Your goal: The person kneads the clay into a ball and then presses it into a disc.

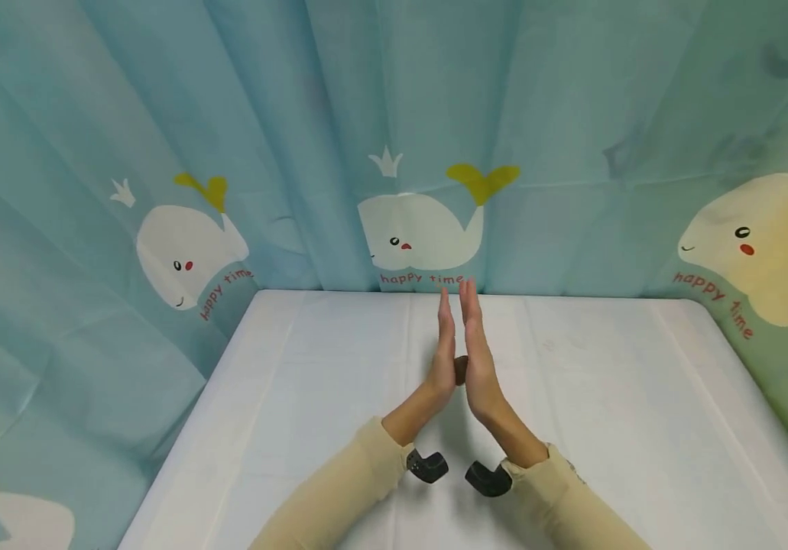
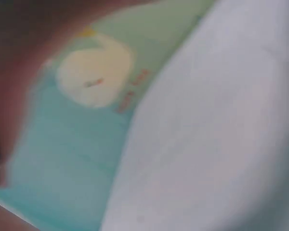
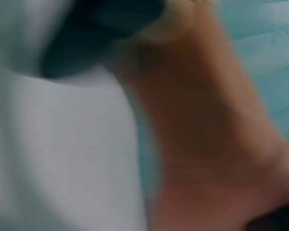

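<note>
Above the white table, both hands face each other palm to palm with their fingers straight and pointing away. Between the palms sits a small dark brown lump [image 1: 461, 370], partly covered by the right hand [image 1: 481, 374]. The left hand [image 1: 442, 367] presses on its other side. Toward the fingertips a narrow gap shows between the hands. In the right wrist view a blurred bare wrist [image 3: 192, 110] fills the middle, and a dark edge of the lump [image 3: 277, 220] shows at the bottom right corner. What the lump is made of I cannot tell.
A white table [image 1: 338, 351] spreads under the hands. Behind and beside it hangs a blue-green curtain [image 1: 421, 92] printed with whales and "happy time". A black wrist camera mount [image 1: 428, 466] juts from the left sleeve, and another mount [image 1: 488, 480] from the right sleeve.
</note>
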`<state>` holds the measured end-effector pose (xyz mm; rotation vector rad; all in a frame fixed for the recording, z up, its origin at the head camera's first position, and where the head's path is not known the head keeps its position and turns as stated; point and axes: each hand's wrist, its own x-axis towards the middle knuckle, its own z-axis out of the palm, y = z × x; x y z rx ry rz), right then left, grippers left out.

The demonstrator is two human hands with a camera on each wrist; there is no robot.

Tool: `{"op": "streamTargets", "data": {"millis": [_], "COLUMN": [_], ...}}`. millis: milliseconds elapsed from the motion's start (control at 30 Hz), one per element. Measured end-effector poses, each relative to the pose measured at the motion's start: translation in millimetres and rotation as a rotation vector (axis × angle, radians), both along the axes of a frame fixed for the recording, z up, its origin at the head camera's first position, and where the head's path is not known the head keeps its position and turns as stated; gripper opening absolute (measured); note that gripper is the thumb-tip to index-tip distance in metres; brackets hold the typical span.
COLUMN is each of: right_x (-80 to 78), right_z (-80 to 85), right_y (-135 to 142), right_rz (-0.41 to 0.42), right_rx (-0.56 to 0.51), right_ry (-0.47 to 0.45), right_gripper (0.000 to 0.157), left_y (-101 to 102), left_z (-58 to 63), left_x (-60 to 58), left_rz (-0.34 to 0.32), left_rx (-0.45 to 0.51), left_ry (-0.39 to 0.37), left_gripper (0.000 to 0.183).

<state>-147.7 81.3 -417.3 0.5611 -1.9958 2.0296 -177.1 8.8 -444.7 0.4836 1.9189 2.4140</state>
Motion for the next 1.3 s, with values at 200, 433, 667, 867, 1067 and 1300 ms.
{"op": "streamTargets", "data": {"millis": [200,433,667,867,1067,1300], "right_x": [-23.8,-21.0,0.3,-14.3,-34.9,-23.7], "right_z": [3.1,-28.9,-25.0,-11.0,-18.9,-34.4], "right_y": [11.3,15.4,1.1,14.1,22.8,13.6], "right_rz": [0.0,0.032,0.058,-0.012,0.007,0.054], "right_rx": [0.002,-0.082,-0.054,-0.084,-0.158,-0.25], "right_ry": [-0.123,-0.255,-0.156,-0.194,-0.319,-0.368], "right_gripper": [0.054,0.06,0.054,0.053,0.056,0.06], "left_y": [3.1,-1.2,-2.3,6.8,3.7,8.1], "left_z": [1.8,22.7,15.8,0.7,15.6,21.1], "left_x": [18.4,18.6,-6.9,7.5,18.8,13.3], "left_rz": [-0.08,-0.06,0.094,-0.021,-0.087,-0.009], "left_rx": [0.068,0.076,-0.101,-0.134,-0.128,-0.128], "left_ry": [0.013,-0.001,0.076,0.111,0.161,0.175], "left_gripper": [0.062,0.063,0.062,0.064,0.067,0.069]}}
